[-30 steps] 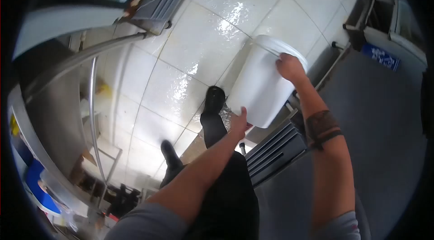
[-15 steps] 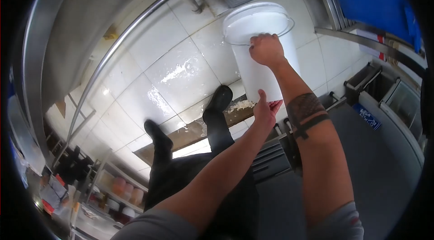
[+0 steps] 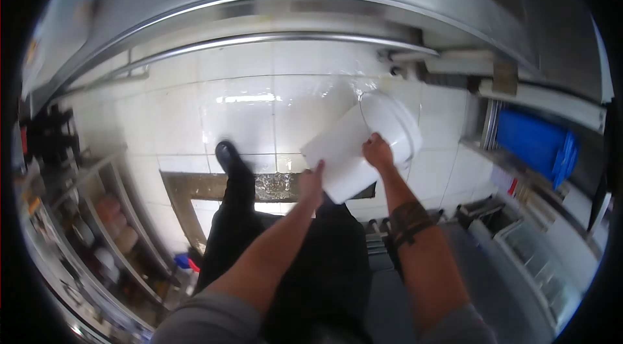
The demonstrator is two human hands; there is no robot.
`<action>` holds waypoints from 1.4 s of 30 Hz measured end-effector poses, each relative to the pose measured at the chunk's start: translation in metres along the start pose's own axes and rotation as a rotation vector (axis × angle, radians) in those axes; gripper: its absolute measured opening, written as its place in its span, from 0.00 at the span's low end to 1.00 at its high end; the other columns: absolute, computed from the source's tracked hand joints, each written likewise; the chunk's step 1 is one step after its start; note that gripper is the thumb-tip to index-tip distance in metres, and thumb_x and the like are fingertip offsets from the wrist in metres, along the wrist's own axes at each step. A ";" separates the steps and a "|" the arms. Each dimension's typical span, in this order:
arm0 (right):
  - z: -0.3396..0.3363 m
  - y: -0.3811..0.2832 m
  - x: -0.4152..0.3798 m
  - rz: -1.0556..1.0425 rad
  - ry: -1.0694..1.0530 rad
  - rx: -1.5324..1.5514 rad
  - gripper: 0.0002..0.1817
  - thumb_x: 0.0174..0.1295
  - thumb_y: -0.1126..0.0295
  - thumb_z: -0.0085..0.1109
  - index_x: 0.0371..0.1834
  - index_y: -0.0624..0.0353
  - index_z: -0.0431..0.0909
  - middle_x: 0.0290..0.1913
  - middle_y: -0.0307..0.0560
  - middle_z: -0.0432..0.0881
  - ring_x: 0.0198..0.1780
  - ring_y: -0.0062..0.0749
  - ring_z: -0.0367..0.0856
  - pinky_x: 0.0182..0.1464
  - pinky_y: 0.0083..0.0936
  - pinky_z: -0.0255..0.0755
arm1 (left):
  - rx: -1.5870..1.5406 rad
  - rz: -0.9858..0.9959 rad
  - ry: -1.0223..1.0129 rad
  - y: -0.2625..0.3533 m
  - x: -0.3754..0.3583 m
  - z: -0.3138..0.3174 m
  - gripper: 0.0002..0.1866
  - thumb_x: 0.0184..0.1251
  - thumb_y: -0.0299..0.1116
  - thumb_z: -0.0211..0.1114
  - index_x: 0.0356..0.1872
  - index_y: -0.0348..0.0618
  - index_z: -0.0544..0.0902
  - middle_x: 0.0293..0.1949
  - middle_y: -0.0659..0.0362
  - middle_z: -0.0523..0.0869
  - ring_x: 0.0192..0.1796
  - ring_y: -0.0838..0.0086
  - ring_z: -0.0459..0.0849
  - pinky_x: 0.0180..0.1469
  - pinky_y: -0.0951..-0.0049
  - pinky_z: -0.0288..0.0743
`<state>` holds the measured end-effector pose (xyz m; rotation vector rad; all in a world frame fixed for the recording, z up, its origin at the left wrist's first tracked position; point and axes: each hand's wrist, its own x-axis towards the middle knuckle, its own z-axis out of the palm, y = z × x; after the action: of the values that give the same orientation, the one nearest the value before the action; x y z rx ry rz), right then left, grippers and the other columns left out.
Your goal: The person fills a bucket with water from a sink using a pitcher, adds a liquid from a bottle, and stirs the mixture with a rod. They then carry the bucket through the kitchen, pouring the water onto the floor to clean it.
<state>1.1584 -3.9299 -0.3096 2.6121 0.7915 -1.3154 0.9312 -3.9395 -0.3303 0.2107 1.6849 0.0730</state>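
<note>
A large white bucket [image 3: 342,149] with a thin wire handle is tilted in front of me. Its rimmed end points up and right, its base down and left. My right hand [image 3: 378,151] is closed near the rim, on the bucket's wire handle as far as I can see. At the base edge, my left hand [image 3: 311,187] holds the bucket from below, thumb along its side and the other fingers largely hidden. The bucket's inside is hidden from view.
Wet white floor tiles [image 3: 240,94] surround a brown floor channel [image 3: 272,187] by my feet. A steel counter with a rail [image 3: 279,37] runs across the front. Shelves with containers [image 3: 113,221] stand left; a blue bin [image 3: 535,143] is at right.
The bucket has gone from nearly upright to strongly tilted, its base swung left with my left hand. My view has turned to face the steel counter.
</note>
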 end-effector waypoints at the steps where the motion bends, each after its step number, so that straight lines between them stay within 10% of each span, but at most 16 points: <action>1: 0.022 -0.028 -0.015 -0.058 -0.012 0.086 0.18 0.62 0.61 0.52 0.51 0.59 0.74 0.49 0.65 0.83 0.55 0.62 0.80 0.59 0.48 0.73 | -0.013 0.031 0.053 0.019 0.013 -0.042 0.31 0.58 0.52 0.77 0.47 0.33 0.78 0.41 0.48 0.85 0.43 0.60 0.87 0.41 0.57 0.83; 4: 0.081 -0.124 -0.071 -0.174 0.038 0.171 0.16 0.56 0.62 0.61 0.39 0.62 0.73 0.36 0.60 0.83 0.41 0.60 0.82 0.47 0.45 0.75 | 0.282 0.308 0.391 0.083 0.037 -0.175 0.32 0.52 0.59 0.78 0.33 0.34 0.81 0.31 0.51 0.85 0.33 0.64 0.83 0.40 0.59 0.78; 7: 0.151 -0.193 -0.112 -0.244 -0.178 0.539 0.11 0.58 0.68 0.62 0.40 0.60 0.73 0.33 0.43 0.80 0.36 0.26 0.79 0.37 0.29 0.75 | 0.246 0.571 0.641 0.111 0.080 -0.320 0.31 0.47 0.58 0.81 0.24 0.42 0.73 0.24 0.55 0.80 0.28 0.66 0.76 0.35 0.61 0.73; 8: 0.133 -0.264 -0.170 -0.032 -0.242 0.582 0.12 0.59 0.70 0.61 0.43 0.61 0.73 0.35 0.42 0.80 0.35 0.27 0.79 0.38 0.30 0.75 | 0.072 0.409 0.540 0.129 0.075 -0.368 0.28 0.47 0.55 0.82 0.27 0.43 0.76 0.25 0.58 0.80 0.28 0.69 0.75 0.36 0.63 0.74; 17: 0.218 -0.487 -0.322 -0.481 -0.573 0.153 0.11 0.58 0.68 0.62 0.39 0.61 0.73 0.34 0.43 0.78 0.35 0.28 0.81 0.39 0.27 0.73 | -0.915 0.405 0.543 0.109 0.062 -0.673 0.17 0.54 0.35 0.76 0.38 0.39 0.78 0.31 0.61 0.80 0.32 0.74 0.76 0.36 0.70 0.71; 26: 0.192 -0.596 -0.495 -0.778 -0.579 -0.309 0.11 0.61 0.64 0.65 0.33 0.58 0.74 0.26 0.40 0.74 0.30 0.26 0.71 0.36 0.28 0.69 | -1.542 0.237 0.223 0.022 0.011 -0.724 0.11 0.65 0.40 0.68 0.42 0.48 0.82 0.32 0.67 0.80 0.34 0.78 0.77 0.32 0.74 0.67; 32: 0.209 -0.622 -0.580 -1.014 -0.644 -0.487 0.13 0.61 0.63 0.65 0.29 0.61 0.75 0.23 0.50 0.77 0.24 0.32 0.74 0.32 0.31 0.71 | -1.694 0.111 0.216 -0.030 -0.031 -0.712 0.28 0.70 0.53 0.58 0.64 0.48 0.73 0.62 0.57 0.76 0.61 0.65 0.73 0.58 0.57 0.67; 39: 0.207 -0.696 -0.618 -1.383 -0.433 -0.394 0.14 0.59 0.63 0.64 0.26 0.63 0.77 0.22 0.56 0.77 0.23 0.46 0.77 0.29 0.34 0.72 | -1.794 0.192 0.295 -0.038 -0.051 -0.732 0.27 0.78 0.55 0.53 0.68 0.49 0.71 0.65 0.59 0.77 0.64 0.64 0.73 0.62 0.52 0.66; 42: 0.189 -0.741 -0.619 -1.299 -0.416 -0.288 0.14 0.58 0.65 0.66 0.24 0.64 0.76 0.19 0.54 0.72 0.19 0.35 0.69 0.26 0.30 0.68 | -1.721 0.251 0.299 -0.010 -0.058 -0.761 0.25 0.78 0.53 0.54 0.65 0.48 0.73 0.60 0.60 0.80 0.60 0.66 0.76 0.58 0.55 0.69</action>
<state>0.3523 -3.6037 0.1500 1.3444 2.4763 -1.6120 0.1838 -3.9030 -0.1787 -0.9162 1.3348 1.6937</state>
